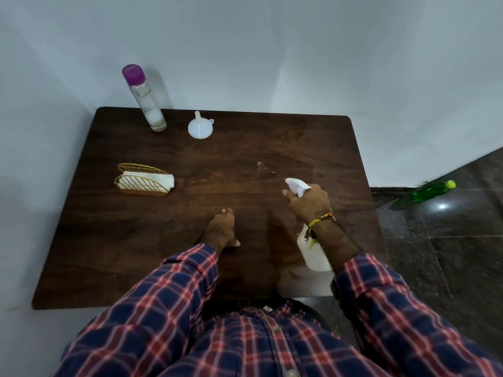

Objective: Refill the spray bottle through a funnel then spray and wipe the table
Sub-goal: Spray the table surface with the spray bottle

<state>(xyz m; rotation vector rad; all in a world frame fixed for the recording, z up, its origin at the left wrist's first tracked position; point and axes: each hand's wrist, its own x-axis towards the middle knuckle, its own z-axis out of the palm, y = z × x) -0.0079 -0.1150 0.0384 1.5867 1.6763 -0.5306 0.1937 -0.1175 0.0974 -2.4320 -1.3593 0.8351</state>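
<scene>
My right hand (309, 204) grips the neck and trigger of a white spray bottle (314, 251), held tilted over the right side of the dark wooden table (136, 240) with its nozzle pointing far and left. A thin jet leaves the nozzle and small wet spots (260, 165) lie on the wood beyond it. My left hand (221, 227) rests on the table near the middle, holding nothing. A white funnel (200, 126) sits mouth down at the back. Beside it stands a clear bottle with a purple cap (144, 97). White napkins (152, 179) sit in a gold wire holder at the left.
White walls close in behind and to the left of the table. A green bottle (432, 190) lies on the dark tiled floor at the right. My checked shirt fills the bottom of the view.
</scene>
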